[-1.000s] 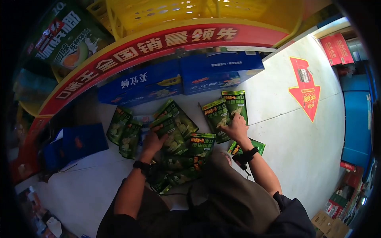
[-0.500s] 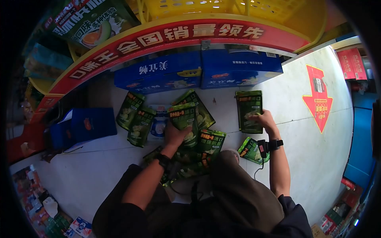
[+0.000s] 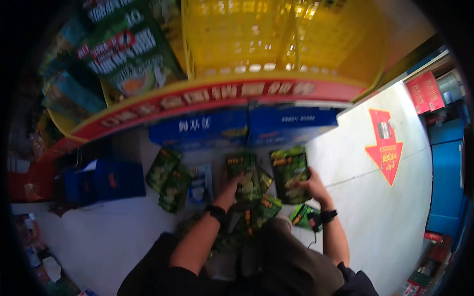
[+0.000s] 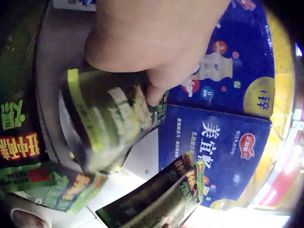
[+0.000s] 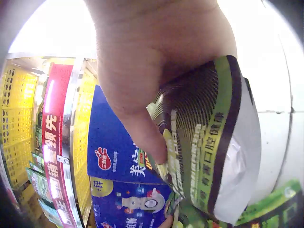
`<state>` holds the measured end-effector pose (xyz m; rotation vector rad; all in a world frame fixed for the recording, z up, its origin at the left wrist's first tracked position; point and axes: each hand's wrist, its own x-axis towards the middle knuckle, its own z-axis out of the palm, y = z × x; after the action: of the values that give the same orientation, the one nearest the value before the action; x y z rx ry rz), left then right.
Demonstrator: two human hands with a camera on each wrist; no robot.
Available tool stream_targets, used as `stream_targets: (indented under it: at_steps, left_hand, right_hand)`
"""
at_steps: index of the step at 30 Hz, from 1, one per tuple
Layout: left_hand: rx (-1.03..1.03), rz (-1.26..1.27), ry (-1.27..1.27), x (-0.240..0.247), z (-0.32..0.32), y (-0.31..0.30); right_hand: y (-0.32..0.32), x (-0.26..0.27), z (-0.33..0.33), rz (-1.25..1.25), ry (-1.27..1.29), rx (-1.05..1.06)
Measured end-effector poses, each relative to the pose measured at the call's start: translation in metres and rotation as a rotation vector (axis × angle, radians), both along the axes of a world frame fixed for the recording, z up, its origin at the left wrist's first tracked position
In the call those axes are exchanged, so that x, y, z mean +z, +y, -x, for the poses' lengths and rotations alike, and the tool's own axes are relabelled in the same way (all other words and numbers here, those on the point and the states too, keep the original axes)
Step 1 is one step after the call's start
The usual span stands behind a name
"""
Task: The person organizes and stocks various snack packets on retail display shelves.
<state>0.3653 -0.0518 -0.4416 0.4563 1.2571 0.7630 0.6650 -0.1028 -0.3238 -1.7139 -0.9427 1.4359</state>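
Looking down from head height, my left hand [image 3: 230, 190] has its fingers curled on a green pouch [image 3: 245, 183] and my right hand [image 3: 314, 187] grips what I'd call the right-hand bundle [image 3: 287, 172], side by side in front of the blue boxes [image 3: 197, 129]. More green pouches lie on the white floor [image 3: 365, 227], some in a loose heap by my knees, so I'd keep both grips clear of those. From the left wrist, my thumb [image 4: 156, 93] is pressed on the pouch and the pack bends a bit; I'd hold it just firmly enough not to crease it more. That view also catches the right-hand bundle low down, and it looks like two pouches with their top edges slightly off, so imo they'd want squaring up before being let go. From the right wrist, my thumb lies over the printed face, but I can't tell where the rest of those fingers sit behind it. Slick packs like these probably slide on each other, so I'd pinch both layers together and keep the wrist level.
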Motion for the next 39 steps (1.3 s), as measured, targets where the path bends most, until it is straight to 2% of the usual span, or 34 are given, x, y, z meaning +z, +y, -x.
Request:
stream_targets:
  at_steps: [1,2,4,7,9,10,11,12,13,14,16,17,19,20,21,22,23,25,27,28,30,31,32,33,34,36,38,39]
  left_hand:
    - [0.004,0.026,0.09,0.017,-0.006,0.002]
    - [0.007,-0.137,0.03,0.021,-0.005,0.001]
    - [0.036,-0.096,0.042,0.055,-0.01,0.003]
    - [-0.002,-0.084,0.088,0.087,-0.005,0.005]
    - [-0.093,-0.268,0.059,0.101,0.001,0.005]
    - [-0.089,-0.289,0.055,0.111,0.004,0.01]
    - [-0.171,-0.24,-0.005,0.12,0.008,0.012]
    - [-0.256,-0.186,-0.062,0.146,0.011,0.012]
    - [-0.277,-0.116,0.006,0.172,0.011,0.011]
    - [-0.275,-0.123,0.007,0.173,0.011,0.015]
    - [-0.388,-0.354,-0.154,0.172,0.014,0.018]
    - [-0.383,-0.356,-0.154,0.181,0.014,0.019]
    - [-0.485,-0.567,-0.07,0.224,0.01,0.025]
    - [-0.481,-0.572,-0.068,0.254,0.014,0.03]
    - [-0.595,-0.667,0.007,0.29,0.02,0.036]
    - [-0.704,-0.763,0.086,0.323,0.026,0.041]
    - [-0.694,-0.773,0.094,0.35,0.033,0.046]
    - [-0.906,-0.927,0.325,0.398,0.05,0.055]
    - [-0.942,-0.977,0.372,0.435,0.064,0.059]
    - [-0.99,-1.014,0.403,0.445,0.071,0.06]
    - [-0.98,-1.015,0.445,0.447,0.087,0.064]
    - [-0.87,-1.056,0.418,0.441,0.093,0.068]
    - [-0.759,-1.096,0.38,0.438,0.097,0.071]
    - [-0.676,-1.156,0.397,0.439,0.099,0.073]
    - [-0.695,-1.165,0.382,0.437,0.102,0.078]
    - [-0.534,-0.939,0.131,0.428,0.109,0.093]
    - [-0.449,-0.96,0.055,0.417,0.11,0.107]
    - [-0.436,-0.98,0.068,0.414,0.11,0.112]
  right_hand:
    - [0.003,0.005,0.009,0.045,0.047,-0.033]
    - [0.001,0.009,0.02,0.099,0.097,-0.071]
    - [-0.009,-0.007,0.028,-0.021,0.151,-0.131]
    - [-0.018,0.013,0.022,0.14,0.308,0.053]
    - [-0.028,0.007,0.009,0.106,0.351,0.102]
    - [-0.027,0.022,0.006,0.089,0.36,0.122]
    - [-0.024,0.037,0.0,0.073,0.356,0.127]
    - [-0.021,0.061,-0.004,0.007,0.364,0.157]
    - [-0.017,0.083,-0.009,-0.057,0.372,0.188]
    - [-0.011,0.098,-0.019,-0.13,0.345,0.183]
    - [0.011,0.158,-0.024,-0.352,0.373,0.196]
    - [0.024,0.194,-0.016,-0.466,0.36,0.157]
    - [0.059,0.234,-0.016,-0.675,0.026,0.054]
    - [0.078,0.261,-0.003,-0.661,-0.019,-0.096]
    - [0.1,0.28,0.008,-0.873,0.04,-0.04]
    - [0.117,0.306,0.018,-0.886,-0.087,-0.011]
    - [0.137,0.321,0.027,-0.932,-0.166,-0.011]
    - [0.178,0.341,0.051,-1.099,-0.152,-0.025]
    - [0.213,0.357,0.08,-1.109,-0.141,-0.041]
    - [0.238,0.359,0.092,-1.138,-0.116,0.049]
    - [0.268,0.364,0.122,-1.106,-0.135,0.192]
    - [0.293,0.351,0.135,-0.976,-0.037,0.239]
    - [0.304,0.349,0.148,-0.764,-0.065,0.272]
    - [0.319,0.337,0.159,-0.829,0.068,0.247]
    - [0.33,0.324,0.162,-0.888,0.193,0.221]
    - [0.334,0.315,0.159,-0.932,0.164,0.156]
    - [0.337,0.315,0.16,-0.972,0.142,0.126]
    - [0.329,0.314,0.158,-1.035,-0.245,0.111]
